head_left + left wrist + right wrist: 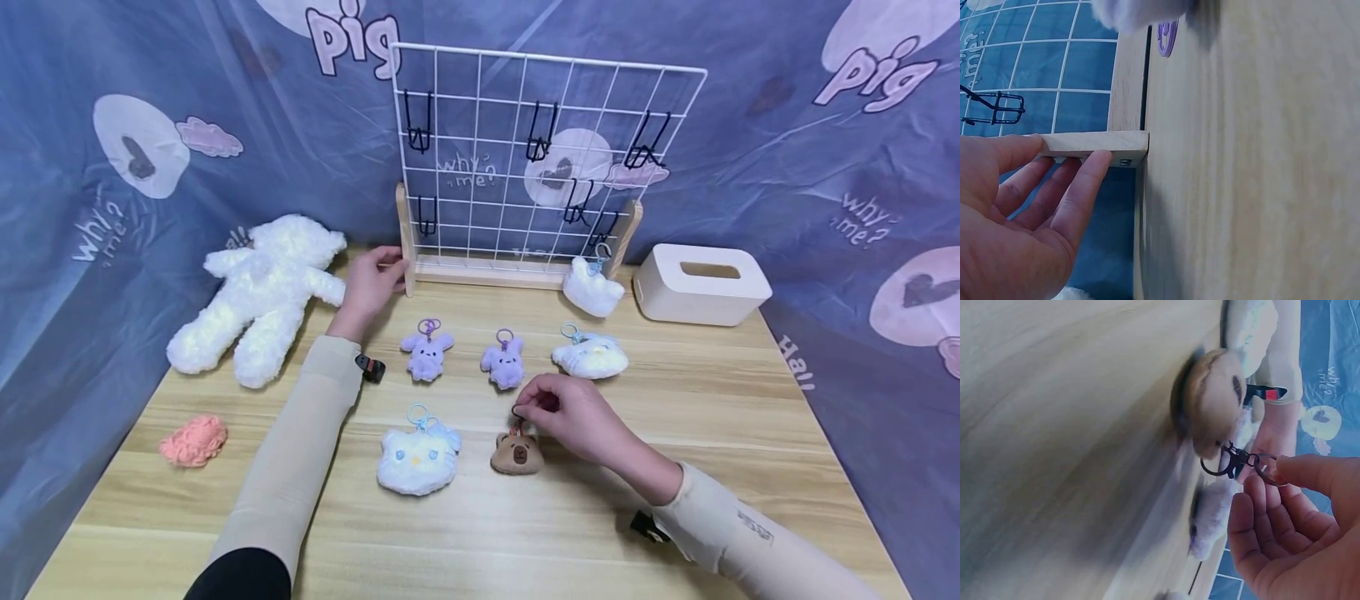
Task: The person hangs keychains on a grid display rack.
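Note:
In the head view my right hand (573, 417) pinches the dark metal ring of a brown plush animal-head keychain (517, 455). The right wrist view shows the ring (1266, 469) between thumb and fingers, with the brown plush (1216, 403) hanging from its clasp. My left hand (367, 287) holds the left wooden foot (406, 242) of a white wire grid rack (480, 167). Thumb and fingers lie on opposite faces of that wooden foot (1094, 142) in the left wrist view. Nearby lie two purple plush keychains (427, 357) and a white cat-face plush keychain (417, 460).
Several black hooks (540, 137) hang on the grid. A white plush keychain (591, 287) leans at its right foot, and another (591, 357) lies in front. A white tissue box (701, 285) stands right; a white stuffed toy (262, 292) and pink bundle (193, 441) lie left.

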`<move>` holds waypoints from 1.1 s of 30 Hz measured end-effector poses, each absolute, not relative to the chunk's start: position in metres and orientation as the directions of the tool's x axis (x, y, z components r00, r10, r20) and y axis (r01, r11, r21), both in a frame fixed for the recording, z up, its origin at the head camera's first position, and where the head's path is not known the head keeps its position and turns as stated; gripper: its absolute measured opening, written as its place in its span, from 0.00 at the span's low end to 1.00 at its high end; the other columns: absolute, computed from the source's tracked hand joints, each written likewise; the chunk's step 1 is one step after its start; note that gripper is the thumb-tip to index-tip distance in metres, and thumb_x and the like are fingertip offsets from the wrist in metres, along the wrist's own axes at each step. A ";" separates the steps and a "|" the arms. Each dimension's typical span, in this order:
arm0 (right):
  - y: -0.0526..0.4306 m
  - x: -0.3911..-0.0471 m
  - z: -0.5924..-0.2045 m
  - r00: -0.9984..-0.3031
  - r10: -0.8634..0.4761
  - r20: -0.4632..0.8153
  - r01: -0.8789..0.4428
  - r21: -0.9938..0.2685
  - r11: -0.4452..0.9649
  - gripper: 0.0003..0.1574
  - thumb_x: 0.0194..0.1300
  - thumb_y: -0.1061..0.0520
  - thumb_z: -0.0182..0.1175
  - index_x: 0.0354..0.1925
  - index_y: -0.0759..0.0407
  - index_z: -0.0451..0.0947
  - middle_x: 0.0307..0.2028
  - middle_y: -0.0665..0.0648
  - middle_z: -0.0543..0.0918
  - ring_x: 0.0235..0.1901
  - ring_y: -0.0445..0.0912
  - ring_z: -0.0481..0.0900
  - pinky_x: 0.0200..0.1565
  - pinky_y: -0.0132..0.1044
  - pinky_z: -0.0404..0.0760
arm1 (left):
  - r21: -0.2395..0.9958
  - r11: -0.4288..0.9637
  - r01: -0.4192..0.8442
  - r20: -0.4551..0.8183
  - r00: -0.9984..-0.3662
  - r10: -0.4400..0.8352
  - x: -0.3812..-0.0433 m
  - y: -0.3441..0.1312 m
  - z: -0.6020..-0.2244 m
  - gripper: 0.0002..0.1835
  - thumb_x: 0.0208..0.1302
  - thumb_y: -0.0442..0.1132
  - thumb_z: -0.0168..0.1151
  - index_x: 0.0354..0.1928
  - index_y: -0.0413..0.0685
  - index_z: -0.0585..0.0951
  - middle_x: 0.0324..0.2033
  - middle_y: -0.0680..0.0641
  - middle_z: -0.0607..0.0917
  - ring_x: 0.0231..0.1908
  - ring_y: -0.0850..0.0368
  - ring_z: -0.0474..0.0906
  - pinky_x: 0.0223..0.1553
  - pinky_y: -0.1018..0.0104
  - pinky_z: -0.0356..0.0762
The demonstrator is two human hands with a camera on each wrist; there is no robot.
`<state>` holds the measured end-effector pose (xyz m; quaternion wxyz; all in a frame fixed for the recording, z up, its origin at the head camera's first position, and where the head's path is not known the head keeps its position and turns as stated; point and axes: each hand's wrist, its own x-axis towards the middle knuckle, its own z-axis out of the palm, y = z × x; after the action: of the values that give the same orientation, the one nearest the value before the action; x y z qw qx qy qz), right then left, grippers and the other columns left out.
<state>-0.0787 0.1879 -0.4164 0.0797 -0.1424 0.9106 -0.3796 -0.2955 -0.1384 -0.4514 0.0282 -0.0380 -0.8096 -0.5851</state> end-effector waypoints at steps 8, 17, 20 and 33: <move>0.187 -0.075 -0.408 -0.948 -0.317 0.004 -0.226 -0.710 0.667 0.03 0.73 0.57 0.75 0.39 0.49 0.90 0.34 0.45 0.91 0.36 0.35 0.83 0.38 0.27 0.87 | 0.944 0.317 0.089 0.084 -0.996 0.031 -0.295 -0.138 -0.450 0.21 0.84 0.33 0.63 0.71 0.31 0.81 0.61 0.28 0.86 0.56 0.32 0.90 0.52 0.56 0.99; 0.186 -0.070 -0.397 -0.948 -0.315 0.049 -0.253 -0.717 0.650 0.05 0.73 0.60 0.74 0.39 0.49 0.90 0.33 0.44 0.90 0.35 0.34 0.84 0.39 0.28 0.89 | 0.947 0.311 0.083 0.077 -0.997 0.033 -0.295 -0.139 -0.450 0.21 0.84 0.33 0.62 0.71 0.30 0.80 0.62 0.28 0.86 0.56 0.31 0.89 0.54 0.54 0.98; 0.186 -0.070 -0.393 -0.949 -0.311 0.049 -0.250 -0.716 0.651 0.06 0.73 0.60 0.75 0.39 0.49 0.90 0.33 0.43 0.90 0.35 0.35 0.84 0.40 0.28 0.90 | 0.948 0.307 0.080 0.073 -0.997 0.034 -0.295 -0.139 -0.449 0.21 0.84 0.34 0.62 0.72 0.30 0.80 0.63 0.28 0.85 0.57 0.31 0.89 0.55 0.52 0.98; 0.186 -0.074 -0.381 -0.955 -0.289 0.069 -0.253 -0.699 0.669 0.06 0.73 0.60 0.75 0.41 0.47 0.91 0.34 0.43 0.90 0.36 0.37 0.84 0.42 0.30 0.90 | 0.949 0.306 0.079 0.072 -0.997 0.036 -0.295 -0.139 -0.450 0.20 0.84 0.34 0.63 0.71 0.30 0.81 0.62 0.28 0.86 0.57 0.31 0.89 0.54 0.54 0.99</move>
<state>-0.0736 0.1856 -0.3807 0.0240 -0.1485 0.9133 -0.3786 -0.2954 -0.1389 -0.4499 0.0186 -0.0356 -0.8079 -0.5879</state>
